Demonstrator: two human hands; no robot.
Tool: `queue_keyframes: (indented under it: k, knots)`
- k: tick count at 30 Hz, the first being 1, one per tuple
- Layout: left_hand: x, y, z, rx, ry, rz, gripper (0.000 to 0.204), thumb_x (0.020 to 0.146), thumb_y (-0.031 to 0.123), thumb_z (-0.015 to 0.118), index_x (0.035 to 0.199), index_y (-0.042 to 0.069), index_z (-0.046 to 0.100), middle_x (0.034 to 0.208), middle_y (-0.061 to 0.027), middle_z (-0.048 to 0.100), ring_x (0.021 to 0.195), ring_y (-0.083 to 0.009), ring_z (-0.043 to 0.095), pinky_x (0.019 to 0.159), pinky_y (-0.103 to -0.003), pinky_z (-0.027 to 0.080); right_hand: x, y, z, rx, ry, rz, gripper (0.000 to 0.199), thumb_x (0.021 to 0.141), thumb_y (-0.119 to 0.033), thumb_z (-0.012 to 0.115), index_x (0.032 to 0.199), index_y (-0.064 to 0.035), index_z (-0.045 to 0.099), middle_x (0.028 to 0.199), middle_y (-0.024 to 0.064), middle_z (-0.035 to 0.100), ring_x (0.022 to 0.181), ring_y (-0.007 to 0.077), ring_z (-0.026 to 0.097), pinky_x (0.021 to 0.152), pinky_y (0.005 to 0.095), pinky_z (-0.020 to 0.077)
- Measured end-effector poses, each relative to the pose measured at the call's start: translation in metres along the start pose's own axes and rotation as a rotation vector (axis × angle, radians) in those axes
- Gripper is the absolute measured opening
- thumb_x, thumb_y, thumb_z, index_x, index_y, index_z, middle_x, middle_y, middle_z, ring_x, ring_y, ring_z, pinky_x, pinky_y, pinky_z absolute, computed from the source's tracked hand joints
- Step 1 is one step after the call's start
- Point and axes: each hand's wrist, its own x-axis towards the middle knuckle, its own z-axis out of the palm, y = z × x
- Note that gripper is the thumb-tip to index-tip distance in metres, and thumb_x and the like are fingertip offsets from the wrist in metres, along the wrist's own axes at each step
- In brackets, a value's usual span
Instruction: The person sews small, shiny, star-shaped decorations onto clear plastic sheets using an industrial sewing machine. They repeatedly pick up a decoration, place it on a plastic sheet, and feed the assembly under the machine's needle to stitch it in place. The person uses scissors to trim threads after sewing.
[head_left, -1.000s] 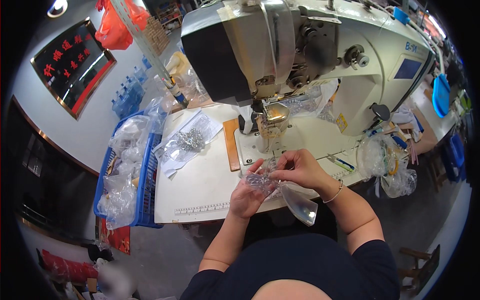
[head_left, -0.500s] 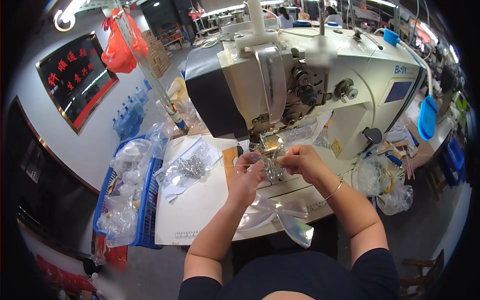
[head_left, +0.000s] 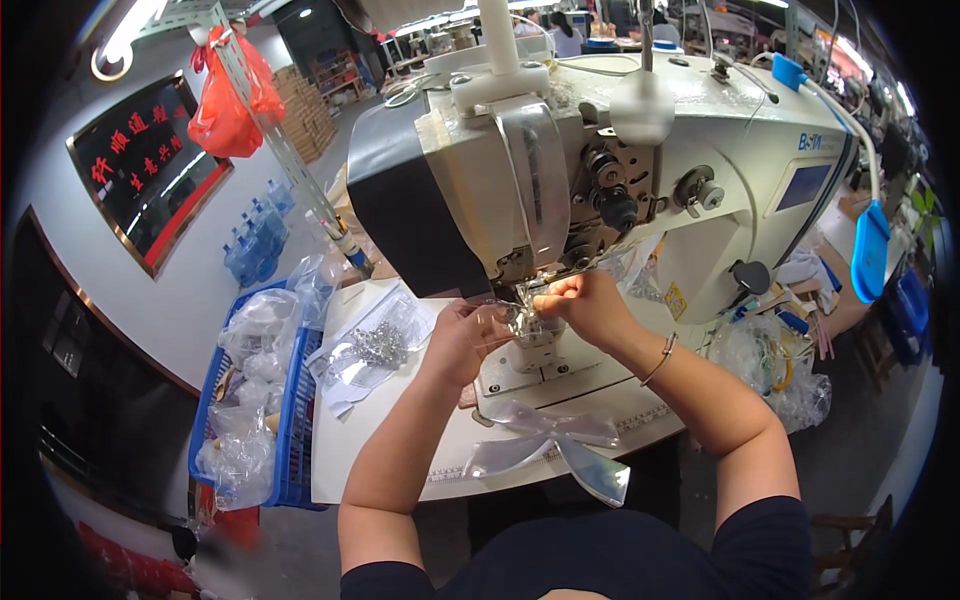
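Observation:
My left hand (head_left: 466,341) pinches a clear plastic piece (head_left: 497,322) just left of the needle area of a large white sewing machine (head_left: 650,215). Close to the presser foot (head_left: 527,305), my right hand (head_left: 583,304) has its thumb and fingers pressed together; what lies in them is too small to make out. Below both hands, bent clear plastic strips (head_left: 590,468) rest at the table's front edge. A heap of small shiny silvery pieces (head_left: 380,345) lies on white paper and clear film left of my left hand.
A blue basket (head_left: 292,450) filled with clear plastic bags stands against the table's left side. Clear bags and scraps (head_left: 770,360) crowd the right of the machine. A blue-headed lamp (head_left: 870,250) hangs at right, and a metal post (head_left: 290,160) rises at left.
Both hands have moved slightly left, with the right one now nearer the needle. My left hand has drawn away from the right, uncovering the machine's bed. The view has shifted a little.

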Motion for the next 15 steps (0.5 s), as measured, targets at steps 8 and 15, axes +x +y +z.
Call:
queue_keyframes:
  k: [8, 15]
  knots:
    - [0.007, 0.002, -0.005, 0.035, -0.076, 0.069, 0.022, 0.081, 0.002, 0.056, 0.101, -0.005, 0.053, 0.09, -0.0111, 0.059, 0.081, -0.0202, 0.062, 0.073, -0.035, 0.054, 0.03, 0.034, 0.014, 0.055, 0.144, -0.301, 0.015, 0.066, -0.018, 0.067, 0.066, -0.0032, 0.064, 0.061, 0.0102, 0.063, 0.056, 0.0256, 0.06, 0.06, 0.0357, 0.0469]
    - [0.003, 0.008, 0.003, 0.051, -0.026, 0.036, 0.021, 0.077, -0.001, 0.057, 0.098, -0.004, 0.055, 0.087, -0.0102, 0.062, 0.079, -0.0195, 0.063, 0.072, -0.037, 0.054, 0.028, 0.026, 0.013, 0.17, 0.04, -0.157, 0.014, 0.069, -0.01, 0.068, 0.072, 0.0023, 0.063, 0.065, 0.0112, 0.064, 0.057, 0.0134, 0.057, 0.057, 0.0302, 0.0459]
